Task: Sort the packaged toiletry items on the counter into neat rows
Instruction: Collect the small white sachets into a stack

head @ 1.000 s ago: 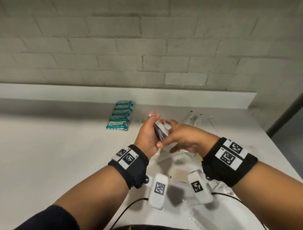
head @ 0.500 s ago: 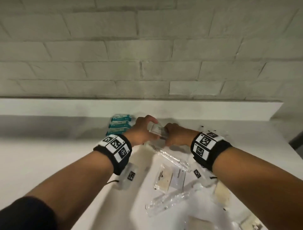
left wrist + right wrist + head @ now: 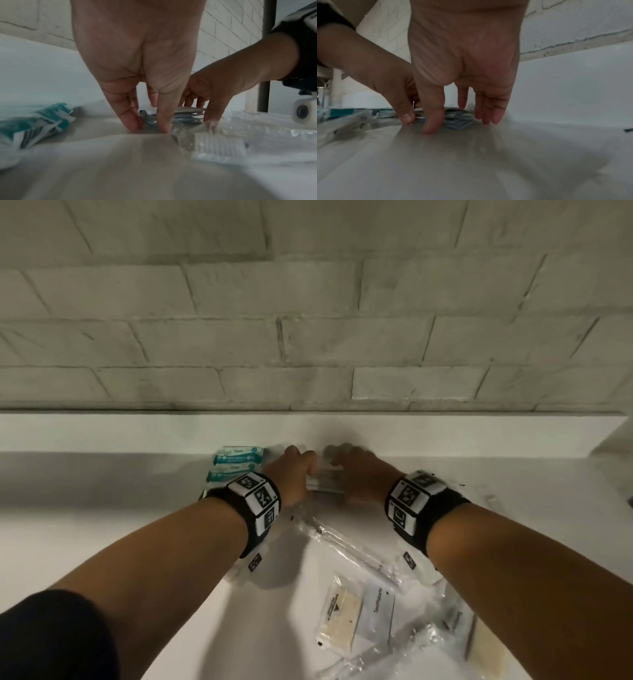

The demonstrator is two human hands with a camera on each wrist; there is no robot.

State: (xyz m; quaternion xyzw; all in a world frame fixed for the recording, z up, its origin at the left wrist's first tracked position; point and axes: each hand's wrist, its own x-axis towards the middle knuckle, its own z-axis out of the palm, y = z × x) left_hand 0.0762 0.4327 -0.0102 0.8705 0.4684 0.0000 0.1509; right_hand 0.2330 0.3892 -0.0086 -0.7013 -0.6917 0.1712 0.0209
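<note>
My left hand: my left hand (image 3: 294, 474) reaches to the far edge of the counter, fingers pointing down; in the left wrist view my fingertips (image 3: 132, 121) touch the counter at the left end of a stack of flat packets, thumb and fingers set around that end.
My right hand: my right hand (image 3: 359, 474) mirrors it on the other end; in the right wrist view the thumb (image 3: 433, 121) is at the near edge of the stack and the other fingers lie nearly straight along its far right side.
Grip: both hands bracket the stack from its ends; the blur is such that I cannot tell whether the fingers really clamp it or only rest against it.
Stack of packets: the stack of flat packets (image 3: 325, 486) lies on the counter between my two hands, close to the back ledge (image 3: 137, 433).
Teal packets: a row of teal-and-white packets (image 3: 236, 460) sits just left of my left hand, running away from the ledge.
Toothbrush wrappers: clear wrapped toothbrushes (image 3: 346, 546) lie loose, nearer to me, below my right wrist.
Small sachets: a beige sachet (image 3: 340, 618) and a white toothpaste sachet (image 3: 378, 614) lie side by side on the counter (image 3: 102, 542), nearer still.
</note>
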